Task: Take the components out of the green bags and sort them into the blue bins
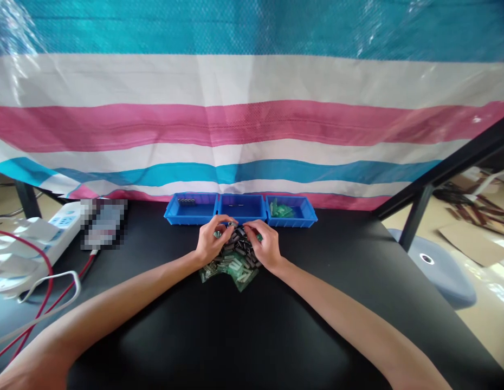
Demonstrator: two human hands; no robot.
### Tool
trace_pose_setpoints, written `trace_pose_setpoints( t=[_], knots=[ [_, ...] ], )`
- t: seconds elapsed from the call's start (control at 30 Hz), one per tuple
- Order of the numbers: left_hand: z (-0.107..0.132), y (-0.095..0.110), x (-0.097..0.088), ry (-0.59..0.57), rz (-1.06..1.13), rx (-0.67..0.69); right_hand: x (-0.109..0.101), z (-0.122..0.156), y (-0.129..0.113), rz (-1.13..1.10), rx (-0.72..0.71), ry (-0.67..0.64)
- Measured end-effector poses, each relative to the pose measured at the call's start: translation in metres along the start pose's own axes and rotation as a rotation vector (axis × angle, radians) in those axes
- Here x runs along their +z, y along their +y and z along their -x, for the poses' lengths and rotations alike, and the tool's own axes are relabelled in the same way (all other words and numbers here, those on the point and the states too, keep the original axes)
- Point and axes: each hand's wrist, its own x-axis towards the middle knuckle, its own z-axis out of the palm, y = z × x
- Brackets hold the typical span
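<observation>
Between the thumb and fingertips of my left hand (211, 239) is a small metal cylinder (232, 223). My right hand (265, 245) is closed in a pinch just right of it; whatever sits in its fingertips is too small to make out. Under both hands lies a pile of small dark cylindrical parts (241, 241), mixed with green plastic packets (234, 265). Behind it stand three joined blue bins. Several dark cylinders (186, 201) line the back of the left bin (191, 220). Small thin pieces (236, 205) lie in the middle bin (252, 211), and green packets (281, 209) in the right bin (304, 215).
A white power strip (59, 230) with plugs, red and white cables (49, 271) and a blurred-out device (103, 223) occupy the black table's left side. A striped plastic sheet (236, 124) hangs behind the bins. Beyond the right edge is a grey stool (439, 273).
</observation>
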Motion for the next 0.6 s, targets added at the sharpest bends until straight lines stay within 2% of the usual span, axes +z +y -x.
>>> trace_pose_setpoints(
  t=[0.13,0.3,0.6],
  knots=[
    [-0.001,-0.001,-0.001,0.032,-0.055,0.053,-0.001,0.000,-0.001,-0.005,-0.003,0.006],
    [-0.003,-0.003,-0.003,0.009,-0.169,0.140,-0.002,0.000,-0.002,0.010,0.000,-0.017],
    [0.000,-0.015,0.001,0.020,-0.064,0.035,-0.001,0.001,0.001,-0.025,-0.069,-0.073]
  ],
)
